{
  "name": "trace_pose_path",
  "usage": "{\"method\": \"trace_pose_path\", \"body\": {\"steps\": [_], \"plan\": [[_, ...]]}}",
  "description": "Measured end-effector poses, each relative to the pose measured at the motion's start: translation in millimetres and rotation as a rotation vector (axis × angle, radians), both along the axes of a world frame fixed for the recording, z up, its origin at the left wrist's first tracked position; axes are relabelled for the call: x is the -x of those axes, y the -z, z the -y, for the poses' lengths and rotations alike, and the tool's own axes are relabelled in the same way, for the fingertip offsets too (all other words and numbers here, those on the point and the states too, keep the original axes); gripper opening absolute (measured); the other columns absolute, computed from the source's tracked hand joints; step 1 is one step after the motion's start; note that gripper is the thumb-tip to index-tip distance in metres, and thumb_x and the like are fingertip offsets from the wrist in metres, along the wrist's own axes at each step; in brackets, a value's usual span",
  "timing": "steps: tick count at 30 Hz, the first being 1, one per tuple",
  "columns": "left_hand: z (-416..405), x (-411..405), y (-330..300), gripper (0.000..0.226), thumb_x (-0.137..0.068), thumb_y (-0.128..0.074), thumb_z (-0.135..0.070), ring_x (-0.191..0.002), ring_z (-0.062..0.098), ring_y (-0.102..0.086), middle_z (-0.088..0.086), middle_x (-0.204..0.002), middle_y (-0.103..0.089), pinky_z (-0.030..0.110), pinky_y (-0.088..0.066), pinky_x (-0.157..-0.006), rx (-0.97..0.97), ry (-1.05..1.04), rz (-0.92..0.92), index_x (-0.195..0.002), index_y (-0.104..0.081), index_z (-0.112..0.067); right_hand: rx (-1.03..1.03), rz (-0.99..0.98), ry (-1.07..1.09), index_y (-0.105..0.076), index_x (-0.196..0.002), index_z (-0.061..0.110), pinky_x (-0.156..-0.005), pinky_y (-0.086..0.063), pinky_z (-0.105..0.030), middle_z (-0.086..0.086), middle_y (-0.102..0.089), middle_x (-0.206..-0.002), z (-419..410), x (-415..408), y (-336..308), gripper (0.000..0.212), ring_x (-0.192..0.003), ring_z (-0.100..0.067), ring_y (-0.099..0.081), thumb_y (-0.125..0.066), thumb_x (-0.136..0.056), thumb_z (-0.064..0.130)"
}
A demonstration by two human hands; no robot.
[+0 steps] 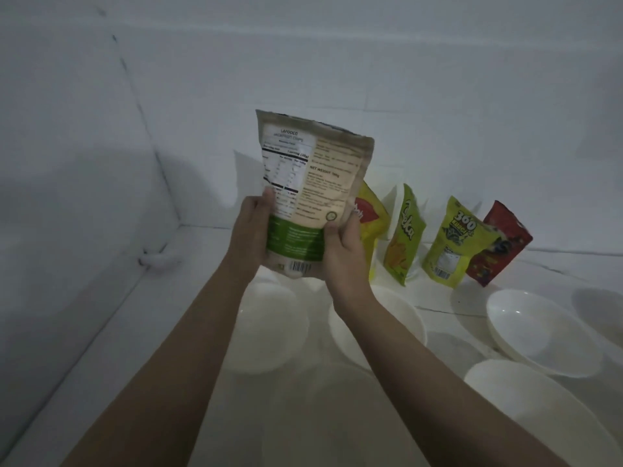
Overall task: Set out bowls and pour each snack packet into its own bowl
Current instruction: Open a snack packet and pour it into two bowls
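Bowls [539, 332] sit laid out on the counter [101, 348], all seemingly empty. Both hands, left [251, 230] and right [344, 251], clasp the beige pouch [313, 183] upright above them, top seemingly sealed. Four packets [451, 247] wait against the wall; pouring has hardly begun.

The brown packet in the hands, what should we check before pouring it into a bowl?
1. Both hands grip it: ok, left hand and right hand hold the brown packet.
2. Top open: cannot tell.
3. Packet upright: ok.
4. Empty bowl below: ok, left bowl sits under it.
5. Other bowls free: ok, right bowl looks empty.
6. Other packets out of the way: ok, the green packet leans by the wall.
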State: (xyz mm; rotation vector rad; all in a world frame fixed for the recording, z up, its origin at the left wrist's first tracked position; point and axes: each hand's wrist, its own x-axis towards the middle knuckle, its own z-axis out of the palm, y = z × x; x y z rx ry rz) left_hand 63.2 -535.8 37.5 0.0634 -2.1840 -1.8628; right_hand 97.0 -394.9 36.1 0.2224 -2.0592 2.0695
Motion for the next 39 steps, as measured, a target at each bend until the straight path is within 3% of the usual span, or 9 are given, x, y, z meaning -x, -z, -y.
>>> {"method": "trace_pose_path", "body": {"steps": [4,8,15,20,25,30,32,35,39], "plan": [[9.2,-84.8,-4.1,0.059,-0.082,-0.045,-0.065,-0.079,-0.007,-0.066,-0.005,-0.101,-0.065,0.013,-0.052,-0.062,-0.08,-0.207,-0.098,-0.107,-0.051,-0.012,0.041,0.021,-0.121,-0.043,-0.116,0.03,-0.076,-0.052,-0.019,0.025,-0.056,-0.099,8.7,-50.4,-13.5,0.016,-0.083,0.018,-0.056,-0.035,-0.105,0.021],[28.2,-165.4,9.4,0.054,-0.08,-0.049,-0.062,-0.09,0.004,-0.068,-0.002,-0.103,-0.067,0.029,-0.058,-0.074,-0.093,-0.331,-0.109,-0.103,-0.051,-0.013,0.016,0.074,-0.293,-0.045,-0.116,0.028,-0.085,-0.056,-0.032,0.017,-0.06,-0.108,23.4,-99.1,-6.5,0.015,-0.101,0.001,-0.06,-0.035,-0.105,0.026],[61.2,-272.7,31.3,0.039,-0.083,-0.052,-0.049,-0.095,0.007,-0.067,0.0,-0.106,-0.064,0.024,-0.057,-0.071,-0.096,-0.474,-0.118,-0.1,-0.046,-0.014,-0.081,0.125,-0.514,-0.048,-0.118,0.022,-0.081,-0.055,-0.026,0.014,-0.06,-0.109,63.7,-162.9,19.7,0.018,-0.102,-0.001,-0.058,-0.035,-0.105,0.02],[71.8,-310.8,59.9,0.036,-0.083,-0.058,-0.041,-0.109,0.009,-0.062,-0.001,-0.118,-0.061,0.03,-0.058,-0.082,-0.131,-0.455,-0.042,-0.106,-0.046,-0.017,-0.15,0.176,-0.495,-0.048,-0.117,0.02,-0.074,-0.052,-0.02,0.016,-0.057,-0.101,89.7,-179.5,49.1,0.019,-0.095,-0.002,-0.057,-0.035,-0.104,0.014],[81.0,-326.3,93.6,0.037,-0.084,-0.07,-0.028,-0.12,0.017,-0.057,0.0,-0.125,-0.063,0.032,-0.055,-0.09,-0.264,-0.389,0.061,-0.113,-0.048,-0.024,-0.199,0.259,-0.402,-0.049,-0.113,0.023,-0.086,-0.057,-0.037,0.008,-0.06,-0.102,102.2,-184.6,85.1,0.015,-0.102,-0.017,-0.061,-0.047,-0.1,0.015],[94.6,-331.0,83.3,0.018,-0.081,-0.054,-0.023,-0.08,0.013,-0.064,-0.002,-0.086,-0.07,0.032,-0.049,-0.07,-0.473,-0.312,0.01,-0.083,-0.072,-0.023,-0.111,0.234,-0.244,-0.045,-0.12,0.023,-0.081,-0.051,-0.025,0.003,-0.056,-0.117,101.9,-197.8,95.5,0.032,-0.104,-0.015,-0.057,-0.062,-0.094,0.026],[96.3,-329.8,72.0,0.046,-0.093,-0.037,-0.015,-0.066,0.009,-0.059,-0.004,-0.07,-0.066,0.032,-0.042,-0.065,-0.496,-0.308,0.0,-0.06,-0.069,-0.024,-0.14,0.2,-0.186,-0.046,-0.116,0.024,-0.077,-0.048,-0.022,0.003,-0.054,-0.117,100.5,-204.8,92.7,0.032,-0.101,-0.014,-0.055,-0.066,-0.091,0.027],[96.8,-323.8,58.0,0.029,-0.088,-0.042,-0.028,-0.065,0.009,-0.054,-0.004,-0.068,-0.059,0.026,-0.041,-0.06,-0.335,-0.209,0.034,-0.071,-0.062,-0.014,-0.129,0.264,-0.321,-0.051,-0.106,0.026,-0.074,-0.052,-0.024,0.007,-0.058,-0.109,101.9,-214.8,82.8,0.013,-0.099,-0.015,-0.06,-0.059,-0.095,0.026],[93.3,-307.3,34.9,0.021,-0.096,-0.042,-0.022,-0.069,0.016,-0.051,0.003,-0.075,-0.052,0.018,-0.046,-0.058,-0.109,-0.185,0.118,-0.085,-0.051,-0.007,-0.142,0.236,-0.543,-0.057,-0.112,0.027,-0.072,-0.053,-0.021,0.011,-0.06,-0.111,108.1,-216.5,54.6,0.017,-0.098,-0.01,-0.062,-0.055,-0.097,0.034]]}}
